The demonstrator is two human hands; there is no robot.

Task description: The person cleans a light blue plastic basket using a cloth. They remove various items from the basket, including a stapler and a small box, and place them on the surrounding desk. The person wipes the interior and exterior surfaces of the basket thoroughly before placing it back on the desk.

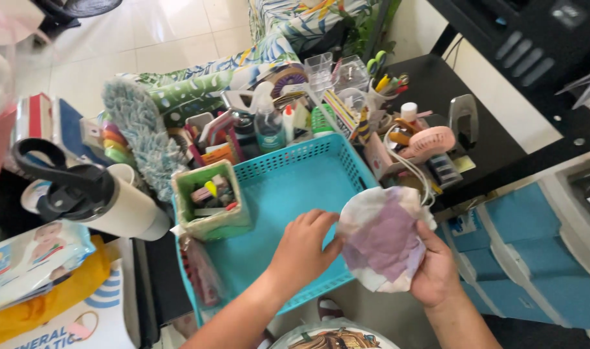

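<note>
I held a crumpled cloth (384, 240), white with a purple patch, between my 2 hands. My right hand (435, 274) gripped it from below and behind, fingers curled round its lower edge, thumb on the side facing me. My left hand (302, 249) pinched the cloth's left edge, fingers bent narrow and closed on the fabric.

Under my left hand lay the teal plastic basket (288, 187), its perforated rim running away from my fingertips. In the basket's corner, just left of my left fingers, stood a small pale green box (211, 223) stuffed with little items. Further left, well apart from my hand, lay a white tumbler (124, 207) with a black lid on its side. Beyond the basket, past my fingertips, stood a clear spray bottle (268, 126). Up and right of the cloth sat a pink handheld fan (430, 142) with a white cord (414, 169).
</note>
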